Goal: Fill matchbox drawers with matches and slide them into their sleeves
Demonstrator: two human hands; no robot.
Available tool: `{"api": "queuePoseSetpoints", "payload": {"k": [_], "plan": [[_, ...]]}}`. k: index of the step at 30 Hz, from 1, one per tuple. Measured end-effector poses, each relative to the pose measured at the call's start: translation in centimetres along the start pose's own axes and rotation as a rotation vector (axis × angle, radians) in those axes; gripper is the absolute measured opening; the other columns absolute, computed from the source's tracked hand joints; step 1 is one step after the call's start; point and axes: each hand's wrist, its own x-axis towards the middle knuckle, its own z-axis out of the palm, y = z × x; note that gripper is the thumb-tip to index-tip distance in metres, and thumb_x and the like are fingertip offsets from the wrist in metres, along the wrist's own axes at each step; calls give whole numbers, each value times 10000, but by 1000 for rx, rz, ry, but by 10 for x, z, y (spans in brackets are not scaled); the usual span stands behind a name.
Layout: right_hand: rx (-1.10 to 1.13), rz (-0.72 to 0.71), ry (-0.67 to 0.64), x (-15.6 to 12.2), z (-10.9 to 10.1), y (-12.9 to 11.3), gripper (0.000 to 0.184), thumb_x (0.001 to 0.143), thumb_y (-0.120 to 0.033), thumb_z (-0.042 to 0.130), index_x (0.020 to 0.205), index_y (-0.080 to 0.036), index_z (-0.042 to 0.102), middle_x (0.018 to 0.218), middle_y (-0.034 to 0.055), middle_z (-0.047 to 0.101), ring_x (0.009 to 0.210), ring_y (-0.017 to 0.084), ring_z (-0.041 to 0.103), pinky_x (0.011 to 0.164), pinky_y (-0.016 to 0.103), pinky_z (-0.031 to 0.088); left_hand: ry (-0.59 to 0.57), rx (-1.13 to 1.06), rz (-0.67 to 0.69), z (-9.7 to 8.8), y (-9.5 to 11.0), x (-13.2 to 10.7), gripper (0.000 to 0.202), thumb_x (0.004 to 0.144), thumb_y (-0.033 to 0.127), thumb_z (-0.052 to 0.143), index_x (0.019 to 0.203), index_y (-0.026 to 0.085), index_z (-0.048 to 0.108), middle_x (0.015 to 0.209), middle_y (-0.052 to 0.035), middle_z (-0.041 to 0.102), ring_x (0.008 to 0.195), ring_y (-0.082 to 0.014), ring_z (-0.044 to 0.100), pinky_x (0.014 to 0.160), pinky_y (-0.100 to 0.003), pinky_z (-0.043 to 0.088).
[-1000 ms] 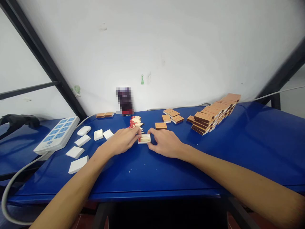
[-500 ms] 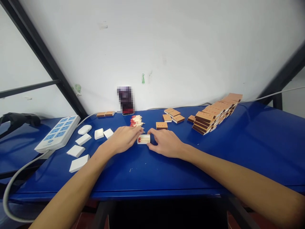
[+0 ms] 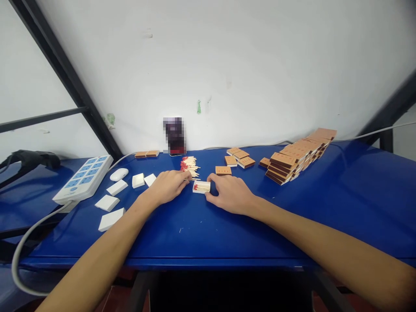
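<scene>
The open white tray (image 3: 202, 192) lies flat on the blue tabletop (image 3: 208, 236), between the two hands, its long axis running left to right. The right hand (image 3: 234, 196) is the nearer one: its grip is clamped on the tray's right end, thumb at the near side, a finger at the far side. Inside, a few matches (image 3: 203, 187) lie along that same axis, red heads to the left. The left hand (image 3: 169, 186) sits left of the tray, apart from it, its fingertips drawn together; whether they pinch a match I cannot tell. The match pile (image 3: 190, 165) lies just beyond those fingertips, far and slightly left of the tray, its sticks also pointing roughly left to right, heads mostly left.
</scene>
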Motion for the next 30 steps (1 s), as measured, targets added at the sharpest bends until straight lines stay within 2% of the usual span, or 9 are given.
{"api": "queuePoseSetpoints", "payload": {"k": [7,13,22,30], "plan": [[-6,-9,9,0,1,2,359,862,-458,503,1122,-217,559,933,60,703,807,224,641,582,286,332,-16,37,-80,0,-4,1,254,983,335,342,1043,217,559,1027,-77,692,872,-256,653,629,-304,409],[-11,-5,18,0,2,2,343,857,-452,493,1103,-222,559,925,56,698,808,224,635,590,290,333,-37,78,-82,0,-1,1,263,981,315,328,989,204,566,911,-77,697,797,-246,652,623,-305,404],[-18,8,32,-2,-1,1,292,796,-438,523,998,-230,555,842,29,681,754,221,620,563,289,281,-21,85,-94,-2,1,1,219,963,290,367,968,204,567,903,-67,693,785,-231,643,599,-288,372],[-16,13,18,-2,0,-1,298,805,-444,513,1007,-229,554,866,37,683,781,221,624,573,294,292,13,1,1,5,1,3,205,958,264,379,919,214,573,813,-36,676,732,-210,625,604,-284,353]]}}
